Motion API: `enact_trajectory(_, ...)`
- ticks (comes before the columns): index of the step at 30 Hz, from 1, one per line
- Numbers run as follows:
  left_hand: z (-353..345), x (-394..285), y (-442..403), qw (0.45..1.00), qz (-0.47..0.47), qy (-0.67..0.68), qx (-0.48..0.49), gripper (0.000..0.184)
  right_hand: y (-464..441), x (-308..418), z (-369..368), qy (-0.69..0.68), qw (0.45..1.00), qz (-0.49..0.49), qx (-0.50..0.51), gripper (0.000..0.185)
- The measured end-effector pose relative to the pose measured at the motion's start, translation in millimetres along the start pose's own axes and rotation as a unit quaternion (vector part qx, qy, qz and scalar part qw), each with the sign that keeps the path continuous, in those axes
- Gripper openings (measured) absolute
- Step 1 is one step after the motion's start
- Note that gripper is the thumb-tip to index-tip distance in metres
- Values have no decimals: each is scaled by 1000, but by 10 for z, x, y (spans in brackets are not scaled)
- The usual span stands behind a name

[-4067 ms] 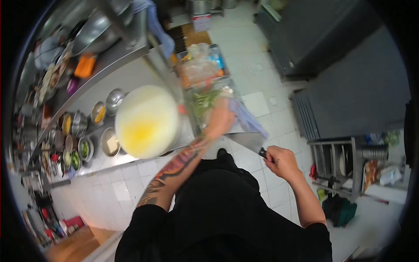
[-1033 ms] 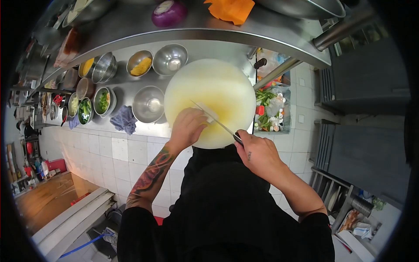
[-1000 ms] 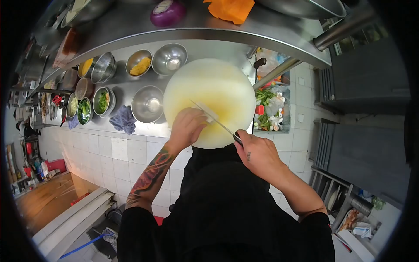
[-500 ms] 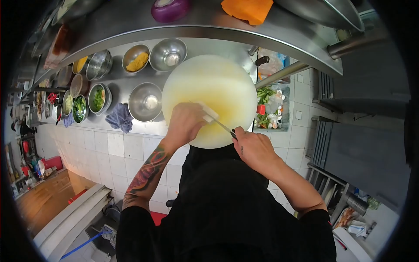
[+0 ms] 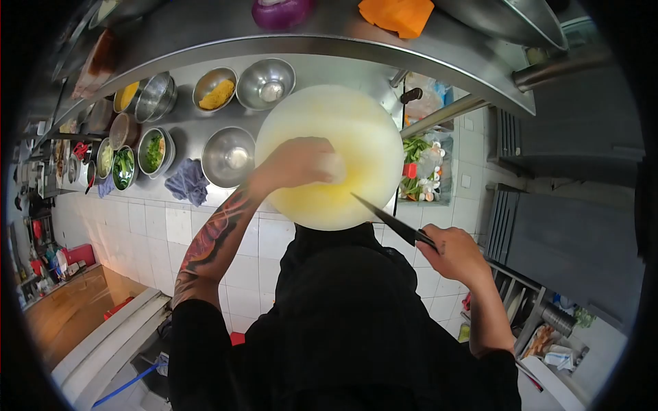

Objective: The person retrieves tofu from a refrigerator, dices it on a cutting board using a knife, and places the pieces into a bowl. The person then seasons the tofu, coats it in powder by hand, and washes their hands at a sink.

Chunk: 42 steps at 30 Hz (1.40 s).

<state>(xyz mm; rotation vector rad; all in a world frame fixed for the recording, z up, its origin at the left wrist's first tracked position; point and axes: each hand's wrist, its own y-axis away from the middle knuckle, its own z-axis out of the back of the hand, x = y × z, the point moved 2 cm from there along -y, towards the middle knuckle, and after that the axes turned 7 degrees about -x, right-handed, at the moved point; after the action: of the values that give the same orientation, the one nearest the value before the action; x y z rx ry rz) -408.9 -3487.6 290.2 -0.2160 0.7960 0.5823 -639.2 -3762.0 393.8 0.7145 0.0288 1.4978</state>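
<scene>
Over the round, pale yellow-stained cutting board (image 5: 336, 113), my left hand (image 5: 298, 163) is closed on a pale white piece (image 5: 334, 168). Motion blurs the fingers and the piece, so its kind is unclear. My right hand (image 5: 451, 253) grips the black handle of a kitchen knife (image 5: 389, 220). Its dark blade slants up and left across the board's front right edge, the tip over the board and apart from the pale piece.
Steel bowls (image 5: 228, 157) stand left of the board, one with yellow food (image 5: 218, 94), others with chopped greens (image 5: 153, 152). A blue-grey cloth (image 5: 186, 183) lies nearby. The shelf above carries a purple onion (image 5: 282, 12) and an orange chunk (image 5: 396, 16). A scrap bin (image 5: 426, 171) stands right.
The knife has come away from the pale piece, and my right hand has moved right and down with it. My left hand has shifted slightly up, its fingers around the piece.
</scene>
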Motion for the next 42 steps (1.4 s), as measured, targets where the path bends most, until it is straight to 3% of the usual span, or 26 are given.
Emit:
enact_trajectory(1, -11, 83, -9, 998, 47, 30, -19, 38, -21, -9, -47, -1, 1000, 2, -4, 22)
enact_trajectory(2, -145, 240, 3, 999, 44, 25, -17, 38, -74, -21, -142, -34, 997, -16, -72, 21)
enact_trajectory(3, -362, 484, 29, 988, 101, 111, -25, 38, -130, -14, -232, -67, 987, -34, -140, 20)
enact_trajectory(4, -461, 604, 40, 967, 159, 195, -35, 39, -243, 66, -305, -80, 983, -50, -160, 19)
enact_trajectory(5, -415, 482, 66, 968, 157, 191, -35, 39, -370, 107, -402, -82, 982, -49, -164, 19)
enact_trajectory(8, -366, 115, 325, 980, 134, -27, -142, 60, -570, 223, -565, -74, 969, -10, -235, 21)
enact_trajectory(9, -385, 31, 412, 981, 133, -30, -141, 60, -594, 257, -586, -61, 974, -19, -219, 21)
enact_trajectory(12, -507, -236, 656, 974, 76, -63, -205, 84, -601, 317, -609, -45, 978, -22, -203, 22)
enact_trajectory(16, -668, -122, 690, 963, 62, -93, -245, 86, -615, 410, -530, -56, 976, -1, -209, 21)
enact_trajectory(19, -566, -206, 696, 959, 53, -76, -268, 82, -597, 608, -444, -40, 968, 47, -241, 24)
enact_trajectory(21, -431, -285, 714, 956, -1, -77, -284, 60, -578, 711, -378, -23, 971, 61, -230, 25)
enact_trajectory(22, -417, -238, 714, 956, -1, -76, -283, 60, -569, 758, -363, -8, 973, 75, -217, 25)
enact_trajectory(24, -422, -170, 674, 969, -69, -64, -228, 38, -559, 804, -361, -3, 980, 62, -190, 27)
enact_trajectory(27, -386, -179, 617, 970, -72, -52, -226, 28, -542, 825, -337, 5, 987, 45, -153, 29)
enact_trajectory(32, -388, -139, 624, 968, -80, -42, -234, 28, -547, 844, -330, 14, 979, 75, -188, 20)
enact_trajectory(42, -425, -82, 633, 965, -84, -37, -247, 30, -664, 849, -387, 19, 991, 46, -125, 12)
